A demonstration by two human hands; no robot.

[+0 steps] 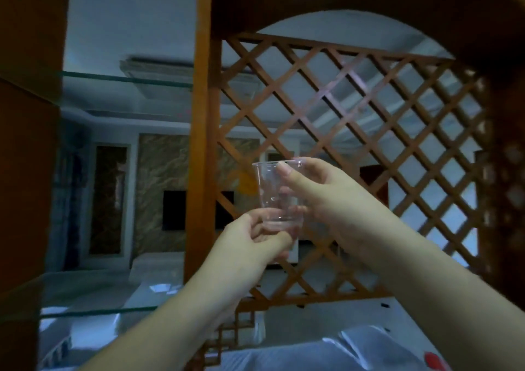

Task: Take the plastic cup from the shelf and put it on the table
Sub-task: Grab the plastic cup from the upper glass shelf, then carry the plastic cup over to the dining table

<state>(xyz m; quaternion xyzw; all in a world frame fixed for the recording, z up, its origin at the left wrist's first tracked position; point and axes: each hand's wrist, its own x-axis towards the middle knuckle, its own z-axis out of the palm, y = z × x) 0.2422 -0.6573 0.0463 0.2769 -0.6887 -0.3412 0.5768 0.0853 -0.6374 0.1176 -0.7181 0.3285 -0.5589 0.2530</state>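
Note:
A clear plastic cup (272, 191) is held upright in the air at the middle of the view, in front of the wooden lattice. My right hand (321, 200) grips its upper part, thumb across the rim and fingers around the far side. My left hand (255, 237) pinches the cup's base from below and the left. Both forearms reach up from the bottom of the frame. A glass shelf (93, 294) lies low at the left, a second glass shelf (125, 78) higher up.
A wooden post (202, 132) rises just left of the cup. A diagonal wooden lattice panel (355, 132) under an arch fills the right. A dark wooden side panel (25, 171) walls the left. A pale cloth-covered surface (326, 353) shows at the bottom.

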